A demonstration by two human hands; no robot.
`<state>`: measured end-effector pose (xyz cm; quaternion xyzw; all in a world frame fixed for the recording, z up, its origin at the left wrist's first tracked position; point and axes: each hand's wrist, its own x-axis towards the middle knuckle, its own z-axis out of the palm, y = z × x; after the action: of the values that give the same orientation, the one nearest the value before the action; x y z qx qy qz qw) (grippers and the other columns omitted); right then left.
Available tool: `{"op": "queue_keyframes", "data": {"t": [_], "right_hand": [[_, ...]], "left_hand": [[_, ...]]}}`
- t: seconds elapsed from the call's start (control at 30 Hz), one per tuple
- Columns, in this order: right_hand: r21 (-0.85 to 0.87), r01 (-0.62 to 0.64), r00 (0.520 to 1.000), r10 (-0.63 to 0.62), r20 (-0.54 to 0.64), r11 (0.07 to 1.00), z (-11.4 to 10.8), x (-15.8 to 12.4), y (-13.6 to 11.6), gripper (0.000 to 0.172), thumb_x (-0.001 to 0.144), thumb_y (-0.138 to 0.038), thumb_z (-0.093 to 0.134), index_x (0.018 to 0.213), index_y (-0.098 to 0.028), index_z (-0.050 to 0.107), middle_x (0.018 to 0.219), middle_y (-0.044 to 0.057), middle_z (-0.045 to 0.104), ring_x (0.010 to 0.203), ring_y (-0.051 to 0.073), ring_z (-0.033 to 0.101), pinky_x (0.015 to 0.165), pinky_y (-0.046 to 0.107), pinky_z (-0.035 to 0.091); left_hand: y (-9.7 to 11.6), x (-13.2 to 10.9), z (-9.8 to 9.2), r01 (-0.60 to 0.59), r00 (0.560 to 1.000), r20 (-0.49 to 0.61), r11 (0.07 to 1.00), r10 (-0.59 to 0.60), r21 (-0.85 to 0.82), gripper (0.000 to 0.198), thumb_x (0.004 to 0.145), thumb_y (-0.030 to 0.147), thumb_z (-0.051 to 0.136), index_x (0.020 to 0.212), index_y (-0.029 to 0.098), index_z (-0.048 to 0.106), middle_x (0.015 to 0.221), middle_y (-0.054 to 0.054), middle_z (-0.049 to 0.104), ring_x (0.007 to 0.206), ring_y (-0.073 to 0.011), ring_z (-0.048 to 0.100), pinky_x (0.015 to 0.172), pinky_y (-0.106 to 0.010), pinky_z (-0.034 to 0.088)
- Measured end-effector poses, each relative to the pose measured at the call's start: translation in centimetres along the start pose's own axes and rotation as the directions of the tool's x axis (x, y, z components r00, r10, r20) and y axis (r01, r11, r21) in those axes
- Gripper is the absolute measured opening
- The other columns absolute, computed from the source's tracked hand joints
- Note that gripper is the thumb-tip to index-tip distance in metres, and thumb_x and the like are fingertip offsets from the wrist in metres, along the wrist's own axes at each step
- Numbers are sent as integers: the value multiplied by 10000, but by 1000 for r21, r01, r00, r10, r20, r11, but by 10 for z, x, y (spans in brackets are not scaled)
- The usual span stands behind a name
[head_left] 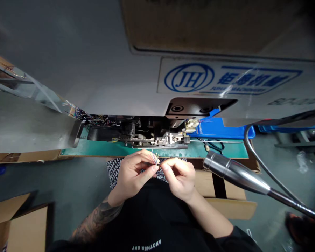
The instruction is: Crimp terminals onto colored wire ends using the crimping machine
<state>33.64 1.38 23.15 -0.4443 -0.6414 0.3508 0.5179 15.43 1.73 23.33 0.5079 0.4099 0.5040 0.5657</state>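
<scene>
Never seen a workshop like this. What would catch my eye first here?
At the centre, the left hand and right hand pinch a small tuft of multicoloured threads. Above them looms a grey industrial machine bearing a blue JH logo. On the right, a shiny chrome gooseneck lamp head juts toward the hands.
</scene>
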Motion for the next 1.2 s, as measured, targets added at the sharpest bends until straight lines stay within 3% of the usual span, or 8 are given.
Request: {"op": "queue_keyframes", "data": {"t": [0.2, 0.4, 0.57, 0.97, 1.2], "right_hand": [[4, 25, 1000, -25, 9, 1000, -1, 3, 2, 222, 988, -77, 657, 814, -196, 726, 645, -27, 689, 528, 108, 594, 542, 234, 492], [19, 7, 1000, -7, -8, 1000, 0, 3, 0, 116, 961, -102, 699, 903, -188, 750, 711, 2, 736, 531, 116, 609, 527, 238, 505], [-52, 15, 1000, -16, -13, 999, 1, 3, -1, 197, 974, -86, 674, 808, -185, 713, 651, -14, 694, 524, 110, 595, 528, 233, 489], [-27, 52, 998, -52, -17, 998, 2, 3, 1, 275, 994, -86, 688, 741, -191, 707, 595, -44, 607, 510, 93, 535, 520, 225, 441], [-2, 11, 1000, -11, -7, 1000, 2, 3, 0, 133, 967, -103, 685, 879, -191, 730, 710, 8, 724, 552, 129, 622, 539, 258, 493]], "left_hand": [[-1, 0, -1, -30, 1000, 3, 999, 30, 30, 62, 954, 119, 786, 977, 169, 815, 1016, -70, 728, 835, -170, 757, 585, -266, 729], [-3, -1, -3, -49, 999, 12, 995, 49, 81, 61, 958, 106, 782, 971, 163, 800, 1002, -72, 729, 832, -168, 761, 592, -248, 714], [-2, -1, -1, -57, 998, 28, 998, 56, 40, 81, 960, 94, 773, 991, 165, 799, 1012, -67, 718, 838, -166, 754, 579, -250, 720], [-4, -2, -1, -40, 999, 18, 998, 39, 42, 105, 958, 87, 776, 1007, 176, 803, 1029, -64, 704, 842, -163, 756, 573, -253, 729], [-5, -2, -2, -38, 999, 19, 998, 37, 57, 103, 964, 95, 774, 1010, 183, 803, 1029, -65, 704, 837, -158, 755, 576, -248, 721]]}}
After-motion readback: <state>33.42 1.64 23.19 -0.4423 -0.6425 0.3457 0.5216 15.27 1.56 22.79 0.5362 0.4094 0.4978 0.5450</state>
